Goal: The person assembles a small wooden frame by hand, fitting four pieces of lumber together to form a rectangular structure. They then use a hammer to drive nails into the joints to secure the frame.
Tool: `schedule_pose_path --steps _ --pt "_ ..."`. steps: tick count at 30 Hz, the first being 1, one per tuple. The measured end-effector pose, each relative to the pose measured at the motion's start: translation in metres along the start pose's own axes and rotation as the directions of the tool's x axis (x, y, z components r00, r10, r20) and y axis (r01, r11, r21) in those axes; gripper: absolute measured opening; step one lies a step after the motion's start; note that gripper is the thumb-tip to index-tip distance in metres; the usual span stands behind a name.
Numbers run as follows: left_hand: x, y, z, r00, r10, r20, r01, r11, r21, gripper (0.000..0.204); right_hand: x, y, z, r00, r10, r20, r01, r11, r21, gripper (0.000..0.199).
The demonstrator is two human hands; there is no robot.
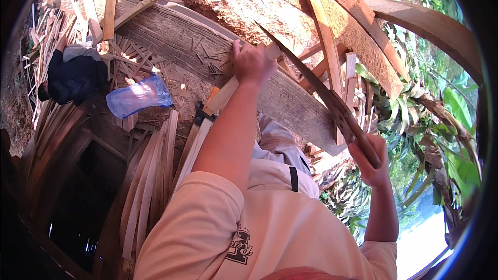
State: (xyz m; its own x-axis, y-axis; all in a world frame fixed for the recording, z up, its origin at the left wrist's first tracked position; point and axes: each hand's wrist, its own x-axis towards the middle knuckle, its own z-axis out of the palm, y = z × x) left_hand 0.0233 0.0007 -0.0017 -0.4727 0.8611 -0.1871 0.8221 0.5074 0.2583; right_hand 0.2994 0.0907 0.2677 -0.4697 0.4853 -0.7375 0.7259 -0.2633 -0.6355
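My right hand [370, 161] is closed round the brown handle end of a handsaw [311, 79], whose long dark blade tapers to a point up and to the left. The blade lies across the far end of a pale wooden strip [224, 95]; I cannot make out its teeth. My left hand [254, 63] grips that strip and presses it against a thick weathered plank [161, 33]. The lower part of the strip passes behind my left forearm. Several small thin offcuts [209, 64] lie on the plank, left of my left hand.
At the left, another person [72, 78] in dark clothes is bent among wood scraps. A bluish clear plastic bag [139, 96] lies near. Long strips [148, 186] stand at lower left. A dark clamp-like piece [202, 114] sits by my left forearm. Curved beams [358, 26] and leafy plants [456, 114] are at right.
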Motion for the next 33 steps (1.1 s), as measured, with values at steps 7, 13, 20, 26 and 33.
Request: schedule_pose_path --steps 7,13,20,26,33 --pt "0.002 -0.001 -0.007 0.997 -0.013 0.082 0.013 1.000 -0.006 0.018 0.021 -0.014 0.018 0.992 -0.111 0.053 0.118 0.982 -0.150 0.026" --pt "0.000 0.001 -0.007 0.998 -0.017 0.062 0.019 1.000 -0.023 0.023 0.191 0.020 0.078 0.987 -0.156 0.026 0.154 0.987 0.044 0.026" --pt "0.000 -0.001 0.003 0.997 -0.053 0.052 0.054 0.998 -0.021 0.022 0.110 0.026 0.035 0.989 -0.133 -0.065 0.136 0.990 0.044 0.026" --pt "0.000 0.004 -0.006 0.997 -0.025 0.077 0.026 1.000 -0.004 0.027 -0.007 0.028 0.008 0.975 -0.109 -0.191 0.084 0.987 -0.135 0.024" --pt "-0.001 0.007 -0.016 0.981 -0.052 0.187 0.036 0.996 0.086 0.033 -0.067 0.043 0.044 0.928 -0.169 -0.331 0.108 0.975 -0.197 0.026"
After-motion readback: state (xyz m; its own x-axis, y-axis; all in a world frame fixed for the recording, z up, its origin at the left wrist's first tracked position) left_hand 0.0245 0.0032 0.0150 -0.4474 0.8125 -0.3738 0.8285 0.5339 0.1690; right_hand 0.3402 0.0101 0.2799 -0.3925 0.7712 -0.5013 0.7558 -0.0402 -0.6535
